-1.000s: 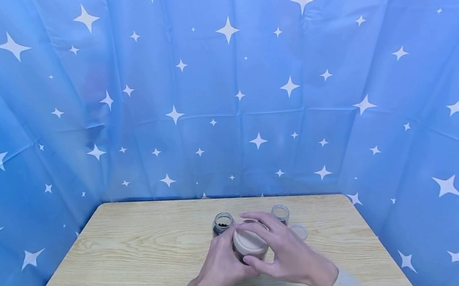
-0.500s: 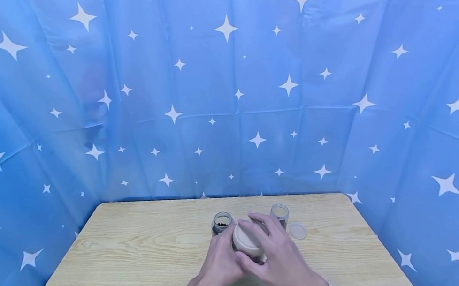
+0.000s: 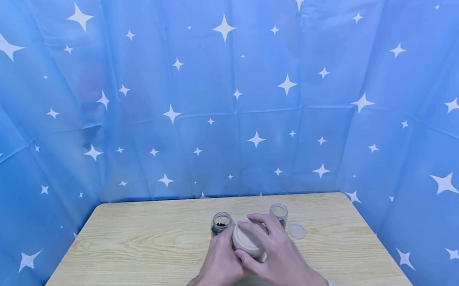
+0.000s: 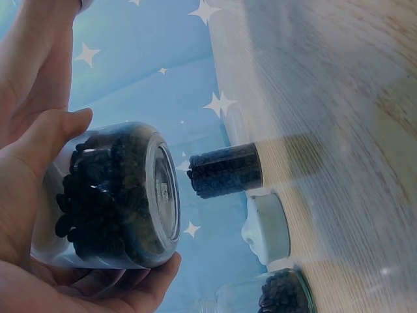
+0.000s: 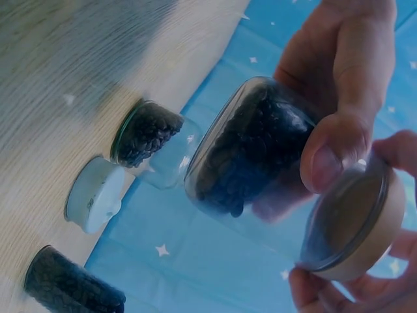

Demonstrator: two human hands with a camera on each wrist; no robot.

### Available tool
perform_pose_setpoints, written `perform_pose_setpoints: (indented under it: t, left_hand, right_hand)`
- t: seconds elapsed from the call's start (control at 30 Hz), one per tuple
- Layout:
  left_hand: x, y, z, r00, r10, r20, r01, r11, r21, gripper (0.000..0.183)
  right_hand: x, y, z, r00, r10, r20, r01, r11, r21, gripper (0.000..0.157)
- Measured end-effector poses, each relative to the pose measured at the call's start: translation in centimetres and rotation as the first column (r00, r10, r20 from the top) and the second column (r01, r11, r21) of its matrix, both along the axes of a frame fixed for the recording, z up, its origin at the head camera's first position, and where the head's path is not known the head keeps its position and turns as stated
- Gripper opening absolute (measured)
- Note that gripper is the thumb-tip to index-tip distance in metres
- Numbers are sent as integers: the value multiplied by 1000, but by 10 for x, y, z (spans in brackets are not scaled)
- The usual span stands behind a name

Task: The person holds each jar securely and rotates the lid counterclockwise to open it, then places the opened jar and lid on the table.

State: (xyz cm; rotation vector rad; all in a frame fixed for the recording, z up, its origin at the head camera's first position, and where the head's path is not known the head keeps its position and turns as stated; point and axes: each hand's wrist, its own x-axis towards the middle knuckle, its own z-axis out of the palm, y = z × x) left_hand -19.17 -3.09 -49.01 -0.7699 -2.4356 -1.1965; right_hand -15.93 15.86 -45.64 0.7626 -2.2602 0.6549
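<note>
My left hand grips a clear glass jar, thumb on one side and fingers on the other. Dark beans fill part of it, and it is held up off the table. At its mouth is a cream lid, which my right hand holds by the edge between thumb and fingers. The right wrist view shows the lid with its clear inner rim against the jar's neck. From the head view, most of the jar is hidden by the hands.
Behind the hands stand an uncovered glass jar of dark beans and a narrower uncovered jar. A clear round lid lies to the right on the wooden table. A white knobbed piece sits between the two jars.
My right hand has turned on the lid, its wrist shifting left and its fingers drawing closer together. The left hand keeps its grip on the jar, nearly still.
</note>
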Motion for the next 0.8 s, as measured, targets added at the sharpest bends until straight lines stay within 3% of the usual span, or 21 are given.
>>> perform_pose_setpoints:
  t: [0.2, 0.43, 0.63, 0.8]
  left_hand:
    - [1, 0, 0, 1000, -10, 7, 10, 1000, 6, 76]
    - [2, 0, 1, 1000, -18, 15, 18, 1000, 15, 75]
    - [4, -1, 0, 996, -47, 81, 45, 999, 24, 77]
    - [5, -1, -3, 993, -79, 90, 75, 996, 45, 77]
  right_hand:
    - [0, 2, 1, 999, 32, -5, -32, 999, -19, 54]
    - [0, 7, 5, 995, 70, 68, -68, 997, -34, 57]
    - [-6, 16, 5, 983, 166, 78, -164, 986, -27, 62]
    - [-13, 26, 10, 950, 295, 98, -297, 955, 5, 66]
